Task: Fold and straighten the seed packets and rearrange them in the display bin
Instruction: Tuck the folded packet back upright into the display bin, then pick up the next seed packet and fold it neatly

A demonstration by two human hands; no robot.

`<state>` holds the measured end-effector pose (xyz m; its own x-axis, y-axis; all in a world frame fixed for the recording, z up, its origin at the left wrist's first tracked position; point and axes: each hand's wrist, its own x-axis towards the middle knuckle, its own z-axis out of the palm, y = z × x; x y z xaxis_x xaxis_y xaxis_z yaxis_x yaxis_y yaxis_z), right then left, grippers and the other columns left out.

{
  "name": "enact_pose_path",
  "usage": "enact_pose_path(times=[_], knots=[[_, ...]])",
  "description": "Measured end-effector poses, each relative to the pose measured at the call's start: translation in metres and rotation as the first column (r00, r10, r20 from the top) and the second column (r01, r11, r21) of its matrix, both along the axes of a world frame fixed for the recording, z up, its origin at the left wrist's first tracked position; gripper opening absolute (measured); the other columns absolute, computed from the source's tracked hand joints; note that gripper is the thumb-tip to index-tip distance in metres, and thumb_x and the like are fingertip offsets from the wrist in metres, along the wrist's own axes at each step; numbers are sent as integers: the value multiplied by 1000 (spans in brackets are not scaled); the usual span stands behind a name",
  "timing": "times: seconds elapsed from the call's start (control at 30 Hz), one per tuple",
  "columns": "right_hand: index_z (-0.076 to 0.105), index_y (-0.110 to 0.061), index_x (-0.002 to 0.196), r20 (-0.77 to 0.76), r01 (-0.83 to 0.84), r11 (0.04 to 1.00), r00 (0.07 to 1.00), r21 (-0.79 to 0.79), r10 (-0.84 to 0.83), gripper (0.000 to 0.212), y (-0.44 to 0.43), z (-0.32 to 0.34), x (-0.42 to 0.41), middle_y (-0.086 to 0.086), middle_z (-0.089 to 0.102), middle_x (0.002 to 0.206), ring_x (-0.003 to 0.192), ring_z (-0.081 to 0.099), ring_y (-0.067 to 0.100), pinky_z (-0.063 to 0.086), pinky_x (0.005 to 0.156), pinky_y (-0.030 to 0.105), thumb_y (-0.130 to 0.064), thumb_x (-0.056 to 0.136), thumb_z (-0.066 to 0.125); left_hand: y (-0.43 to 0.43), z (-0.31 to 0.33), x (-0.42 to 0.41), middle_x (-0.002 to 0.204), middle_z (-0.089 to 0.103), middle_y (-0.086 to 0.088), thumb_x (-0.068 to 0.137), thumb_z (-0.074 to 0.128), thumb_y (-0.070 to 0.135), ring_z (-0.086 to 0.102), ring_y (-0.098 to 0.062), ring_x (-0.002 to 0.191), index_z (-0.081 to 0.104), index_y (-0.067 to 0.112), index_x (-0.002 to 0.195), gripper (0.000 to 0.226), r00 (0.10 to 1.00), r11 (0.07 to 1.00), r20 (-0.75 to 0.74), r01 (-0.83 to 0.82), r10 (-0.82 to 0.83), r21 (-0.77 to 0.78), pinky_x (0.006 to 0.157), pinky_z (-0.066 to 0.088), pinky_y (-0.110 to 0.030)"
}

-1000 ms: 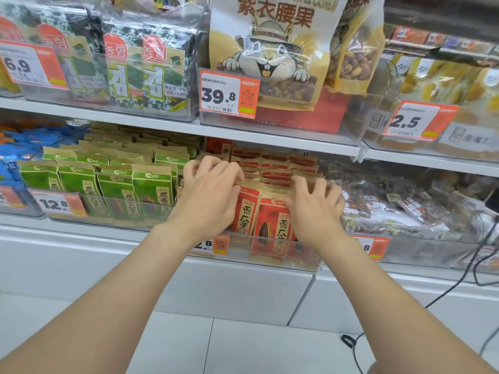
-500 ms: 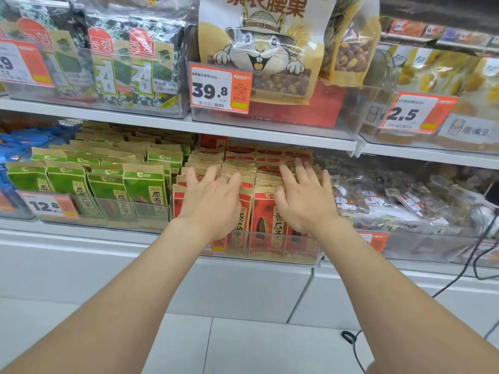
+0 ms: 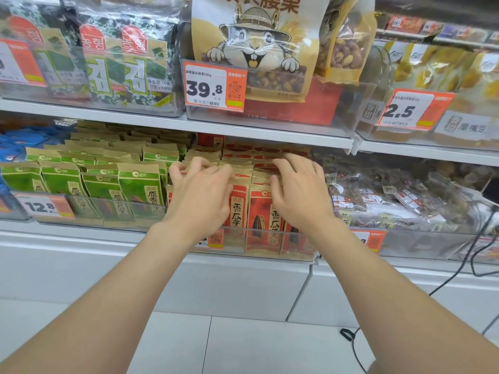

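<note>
Seed packets [image 3: 260,211] in red and kraft paper stand in rows inside a clear display bin [image 3: 270,245] on the lower shelf [image 3: 108,230], and both hands are on top of them. The left hand [image 3: 201,193] rests palm-down over the left rows with its fingers curled onto the folded tops; the right hand [image 3: 299,193] lies over the right rows, fingers spread and bent. Neither hand has lifted a packet clear — they press and rake along the top edges, and whether any single flap is pinched I cannot tell.

The risk, as I judge it, lies in that pressing. Too much downward force could crush the paper tops instead of folding them cleanly, or tip the front row forward against the low bin wall. Raking sideways could also drag loose packets out of their rows.

The bin looks nearly full, rows running back under the upper shelf [image 3: 270,132]. To its left another clear bin [image 3: 89,209] holds green packets [image 3: 140,188] of the same kind, upright and fairly even. To the right sits a bin of clear bagged snacks [image 3: 391,201] — heaped, not in rows. Above, a cashew bag [image 3: 256,47] stands behind a price tag [image 3: 214,86].
</note>
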<state>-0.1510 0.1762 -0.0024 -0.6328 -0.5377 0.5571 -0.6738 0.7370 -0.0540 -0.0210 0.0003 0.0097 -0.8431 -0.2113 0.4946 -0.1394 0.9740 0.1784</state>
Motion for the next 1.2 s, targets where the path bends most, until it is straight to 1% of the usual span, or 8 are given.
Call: enact_pose_path(times=[0.17, 0.37, 0.53, 0.63, 0.8, 0.93, 1.07, 1.2], knots=[[69, -12, 130, -61, -186, 975, 982, -121, 179, 37, 4, 9, 19, 4, 68, 128, 123, 57, 26, 43, 107, 48, -14, 99, 50, -1, 13, 8, 112, 59, 6, 110, 50, 14, 46, -21, 113, 65, 26, 120, 22, 948, 979, -300, 152, -106, 133, 97, 26, -41], [52, -23, 150, 229, -381, 790, 815, -480, 532, 67, 5, 35, 69, -8, 67, 132, 129, 60, 9, 48, 108, 34, -10, 86, 62, 9, 33, 24, 113, 52, -10, 109, 51, 1, 50, -4, 98, 70, 5, 124, 24, 798, 916, -578, 343, -167, 208, 90, 40, -11], [62, -20, 137, 223, -316, 687, 787, -654, 575, 34, -4, 44, 95, -13, 74, 119, 111, 71, 5, 57, 97, 32, -20, 104, 69, 16, 44, 33, 119, 58, -3, 110, 56, 12, 60, -8, 113, 67, 17, 129, 23, 730, 886, -679, 365, -81, 286, 97, 51, -30], [65, -18, 131, 323, -230, 671, 738, -705, 592, 25, -6, 42, 100, -10, 77, 119, 109, 73, 6, 61, 95, 42, -26, 107, 65, 25, 41, 39, 118, 64, 6, 109, 63, 24, 74, -20, 99, 58, 27, 136, 28, 787, 655, -606, 399, 114, 642, 85, 63, -45], [67, -21, 110, 507, -151, 789, 692, -595, 514, 23, -4, 47, 108, -5, 82, 91, 80, 79, 12, 64, 73, 44, -42, 111, 56, 41, 37, 49, 99, 82, -7, 113, 54, 28, 79, -19, 88, 73, 13, 118, 25, 919, 139, -328, 303, 218, 943, 65, 62, -27], [68, -23, 77, 535, -146, 882, 746, -447, 395, 45, 0, 66, 106, -15, 74, 66, 59, 67, -2, 44, 57, 18, -47, 111, 52, 46, 38, 55, 93, 82, -8, 116, 46, 30, 76, -15, 75, 75, 15, 111, 33, 940, -5, -256, 264, 223, 964, 56, 58, -24], [75, -19, 92, 711, -33, 887, 584, -461, 391, 34, -2, 70, 105, -6, 81, 80, 73, 78, 10, 59, 70, 35, -37, 112, 54, 50, 44, 58, 83, 81, -7, 118, 39, 33, 78, -18, 69, 70, 14, 107, 38, 961, -173, -155, 196, 228, 965, 62, 61, -31], [77, -5, 97, 655, 109, 819, 664, -563, 362, 37, -6, 47, 112, 17, 79, 88, 82, 77, 37, 64, 81, 52, -33, 111, 57, 55, 46, 62, 81, 81, -7, 117, 40, 37, 77, -19, 63, 70, 10, 106, 42, 969, -275, -152, 202, 194, 940, 65, 61, -35]])
